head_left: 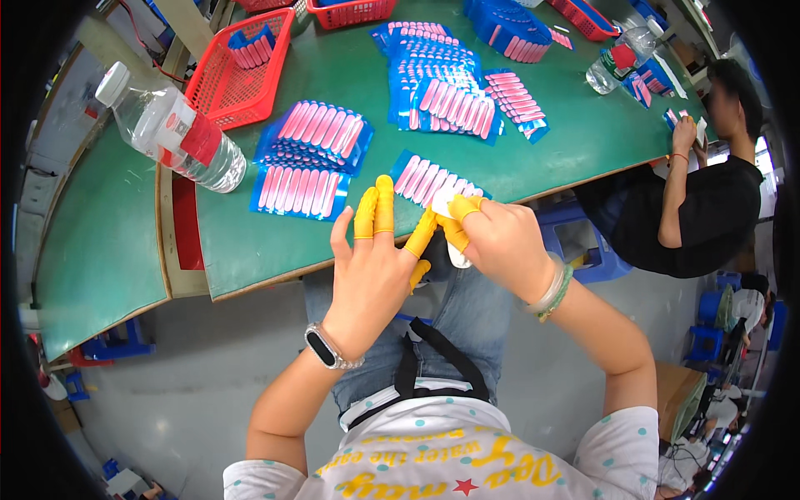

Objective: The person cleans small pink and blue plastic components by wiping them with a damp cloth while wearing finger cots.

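Observation:
At the table edge my right hand [500, 246] pinches a white piece, perhaps a folded cloth [444, 202], and presses it at the near right end of a blue-backed sheet of pink strips [419, 179]. My left hand [375, 267] is just left of it, fingers spread, the index tip close to the white piece; whether they touch I cannot tell. Yellow finger cots cover several fingers of both hands. Beyond my left fingertips is a stack of similar blue sheets with pink strips [321, 133], one sheet [300, 192] lying in front of it.
Farther back is a bigger pile of sheets [433, 71] beside a blue round holder [508, 29]. Red baskets [242, 71] stand at the back left. Water bottles stand left [171, 125] and right [625, 58]. A seated person in black [708, 200] works at the right, near a blue stool [575, 237].

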Demonstrator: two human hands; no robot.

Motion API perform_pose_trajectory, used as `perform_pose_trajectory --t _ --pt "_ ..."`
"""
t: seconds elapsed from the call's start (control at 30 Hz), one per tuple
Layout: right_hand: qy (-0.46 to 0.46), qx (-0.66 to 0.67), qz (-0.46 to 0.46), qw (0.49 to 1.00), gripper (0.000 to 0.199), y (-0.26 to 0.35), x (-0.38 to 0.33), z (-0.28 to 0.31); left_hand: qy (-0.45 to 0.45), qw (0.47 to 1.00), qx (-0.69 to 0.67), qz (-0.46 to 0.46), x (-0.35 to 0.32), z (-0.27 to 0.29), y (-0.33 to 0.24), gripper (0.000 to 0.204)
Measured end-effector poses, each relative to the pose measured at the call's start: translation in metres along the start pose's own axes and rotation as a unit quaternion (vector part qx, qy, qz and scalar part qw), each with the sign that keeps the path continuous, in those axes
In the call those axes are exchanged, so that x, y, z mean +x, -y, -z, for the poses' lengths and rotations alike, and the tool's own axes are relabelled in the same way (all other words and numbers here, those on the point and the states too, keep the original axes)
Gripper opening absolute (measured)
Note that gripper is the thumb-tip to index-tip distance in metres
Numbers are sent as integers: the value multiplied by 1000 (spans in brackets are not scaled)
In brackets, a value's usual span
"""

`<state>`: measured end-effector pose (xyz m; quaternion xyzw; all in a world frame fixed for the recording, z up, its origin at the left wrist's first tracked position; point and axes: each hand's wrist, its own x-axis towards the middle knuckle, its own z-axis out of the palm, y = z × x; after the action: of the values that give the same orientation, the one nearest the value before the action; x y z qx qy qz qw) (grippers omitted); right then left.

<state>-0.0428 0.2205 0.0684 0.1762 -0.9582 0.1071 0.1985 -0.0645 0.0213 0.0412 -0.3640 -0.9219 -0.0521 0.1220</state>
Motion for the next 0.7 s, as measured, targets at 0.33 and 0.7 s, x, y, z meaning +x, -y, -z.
perform_pose_trajectory --t 0.33,0.7 --pt "-113 152 -185 964 19 -56 12 4 -79 993 -81 44 8 18 6 72" --pt "-329 487 -311 747 16 -90 11 -21 -168 980 47 95 44 30 34 49"
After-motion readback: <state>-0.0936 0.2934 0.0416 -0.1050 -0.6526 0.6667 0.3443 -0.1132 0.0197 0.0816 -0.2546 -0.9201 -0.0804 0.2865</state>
